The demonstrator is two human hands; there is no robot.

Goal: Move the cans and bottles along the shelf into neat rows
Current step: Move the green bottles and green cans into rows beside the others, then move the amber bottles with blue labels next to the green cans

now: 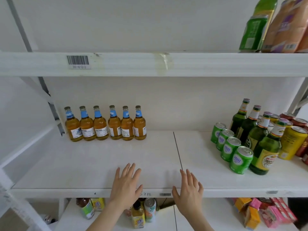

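Several amber bottles with blue neck labels (106,125) stand in a row at the back left of the white middle shelf (93,164). On the shelf's right side, green cans (231,147) form a diagonal line, with green glass bottles (257,135) behind them and yellow cans (292,142) and red cans (298,121) further right. My left hand (125,187) and my right hand (189,192) hover with fingers spread over the shelf's front edge, holding nothing, well apart from all the drinks.
The upper shelf (150,64) carries green and orange snack bags (273,25) at its right end. Below, the lower shelf holds mixed bottles and a can (145,212), plus pink and orange boxes (263,212) on the right. A seam (177,150) splits the middle shelf.
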